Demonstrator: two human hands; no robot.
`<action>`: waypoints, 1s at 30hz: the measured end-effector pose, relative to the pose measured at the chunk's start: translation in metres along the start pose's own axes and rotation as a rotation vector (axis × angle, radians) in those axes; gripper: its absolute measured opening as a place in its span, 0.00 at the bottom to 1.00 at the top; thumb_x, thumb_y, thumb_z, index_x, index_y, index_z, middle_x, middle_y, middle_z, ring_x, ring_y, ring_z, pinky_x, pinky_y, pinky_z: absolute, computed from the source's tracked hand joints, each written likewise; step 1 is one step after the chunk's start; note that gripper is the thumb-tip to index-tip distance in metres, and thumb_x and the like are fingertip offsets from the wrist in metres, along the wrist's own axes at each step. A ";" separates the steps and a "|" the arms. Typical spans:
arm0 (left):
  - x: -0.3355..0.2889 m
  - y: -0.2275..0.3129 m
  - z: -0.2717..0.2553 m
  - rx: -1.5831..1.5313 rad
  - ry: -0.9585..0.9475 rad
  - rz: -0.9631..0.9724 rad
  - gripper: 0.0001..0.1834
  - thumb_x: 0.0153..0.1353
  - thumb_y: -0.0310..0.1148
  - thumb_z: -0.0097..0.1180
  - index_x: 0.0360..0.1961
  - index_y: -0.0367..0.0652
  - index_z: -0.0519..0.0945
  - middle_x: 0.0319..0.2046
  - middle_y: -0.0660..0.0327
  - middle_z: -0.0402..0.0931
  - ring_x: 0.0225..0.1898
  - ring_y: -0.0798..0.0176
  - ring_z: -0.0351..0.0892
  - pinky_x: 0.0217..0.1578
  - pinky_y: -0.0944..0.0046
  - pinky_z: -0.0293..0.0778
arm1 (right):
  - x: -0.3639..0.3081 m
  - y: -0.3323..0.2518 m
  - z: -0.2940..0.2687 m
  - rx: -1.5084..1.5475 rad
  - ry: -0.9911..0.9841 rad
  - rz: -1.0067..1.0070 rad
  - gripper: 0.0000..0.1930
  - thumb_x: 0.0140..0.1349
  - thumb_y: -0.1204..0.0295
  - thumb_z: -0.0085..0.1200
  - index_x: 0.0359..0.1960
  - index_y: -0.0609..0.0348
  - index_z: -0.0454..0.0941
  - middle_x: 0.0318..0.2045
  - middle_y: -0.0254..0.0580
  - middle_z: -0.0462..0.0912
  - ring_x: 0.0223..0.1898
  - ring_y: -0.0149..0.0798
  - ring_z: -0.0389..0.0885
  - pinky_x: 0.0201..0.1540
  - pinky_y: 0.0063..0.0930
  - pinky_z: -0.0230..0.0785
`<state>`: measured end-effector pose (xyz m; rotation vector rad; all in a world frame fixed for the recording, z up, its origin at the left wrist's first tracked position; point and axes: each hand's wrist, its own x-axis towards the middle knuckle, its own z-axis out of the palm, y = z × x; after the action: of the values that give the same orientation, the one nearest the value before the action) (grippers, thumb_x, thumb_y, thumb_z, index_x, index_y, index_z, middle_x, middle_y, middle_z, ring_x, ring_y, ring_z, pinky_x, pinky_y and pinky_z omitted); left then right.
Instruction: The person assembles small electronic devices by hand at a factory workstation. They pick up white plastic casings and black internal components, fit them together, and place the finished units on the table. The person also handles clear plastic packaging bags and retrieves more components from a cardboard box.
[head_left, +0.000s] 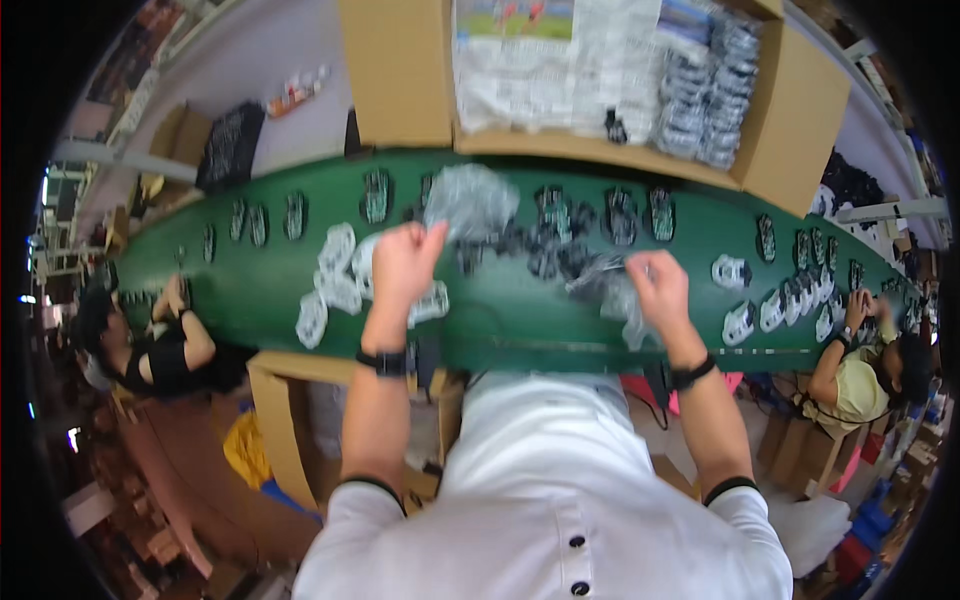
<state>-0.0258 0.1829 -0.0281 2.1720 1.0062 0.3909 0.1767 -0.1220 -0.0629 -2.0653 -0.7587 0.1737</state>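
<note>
a: what is in the worker's left hand (pixel 405 262)?

b: in front of the carton's (pixel 795 115) left flap, it grips a clear bag (pixel 470 200), fingers curled and thumb raised. the bag puffs out before the carton's near left corner.

a: and the right hand (pixel 660 288)?

b: in front of the carton's right half, thumb and finger closed on clear film (pixel 603 268). blur hides exactly where the pinch meets it.

a: what lies between the hands?

b: a loose spread of black parts (pixel 545 250), on the green surface (pixel 520 315) directly in front of the carton.

a: and elsewhere along the surface?

b: white parts (pixel 338 270) lie in a cluster to the front left of the carton, with others to its front right. dark parts (pixel 375 197) form a spaced row, running before the carton and out past both its sides.

a: what fills the carton?

b: clear-wrapped packs (pixel 705 95), stacked by its right wall, next to printed sheets (pixel 560 90).

a: anyone else pictured?

b: a co-worker in black (pixel 155 350), well left of the carton, and another in pale yellow (pixel 858 385), well right of it, both seen at the surface.
</note>
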 end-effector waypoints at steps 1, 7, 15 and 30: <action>-0.015 0.001 -0.003 -0.061 0.025 -0.033 0.27 0.61 0.47 0.64 0.17 0.33 0.77 0.12 0.51 0.70 0.15 0.60 0.68 0.20 0.57 0.65 | -0.011 -0.006 -0.002 0.024 0.007 -0.052 0.06 0.61 0.72 0.62 0.32 0.64 0.83 0.31 0.47 0.83 0.34 0.45 0.83 0.39 0.33 0.74; 0.009 -0.012 0.002 -0.102 -0.006 -0.033 0.26 0.62 0.47 0.63 0.18 0.34 0.78 0.12 0.55 0.70 0.16 0.65 0.66 0.20 0.59 0.65 | -0.014 0.001 0.003 0.140 0.038 -0.021 0.07 0.61 0.72 0.61 0.34 0.65 0.82 0.33 0.46 0.83 0.36 0.41 0.81 0.43 0.30 0.73; -0.008 -0.029 0.030 -0.176 0.034 -0.018 0.19 0.62 0.40 0.65 0.21 0.37 0.77 0.19 0.60 0.78 0.21 0.64 0.72 0.29 0.62 0.71 | 0.006 0.049 0.014 0.408 -0.091 0.305 0.04 0.71 0.74 0.52 0.38 0.62 0.75 0.35 0.33 0.83 0.41 0.25 0.76 0.45 0.23 0.69; -0.011 -0.036 0.063 -1.310 0.093 -0.502 0.21 0.69 0.39 0.59 0.56 0.38 0.71 0.41 0.56 0.80 0.40 0.64 0.81 0.43 0.59 0.79 | -0.027 0.123 0.015 0.332 -0.010 0.493 0.11 0.69 0.69 0.55 0.47 0.62 0.76 0.43 0.41 0.85 0.42 0.30 0.81 0.46 0.25 0.72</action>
<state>-0.0195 0.1606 -0.0981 0.7163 0.8912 0.6547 0.2039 -0.1767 -0.1736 -1.8927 -0.1926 0.5462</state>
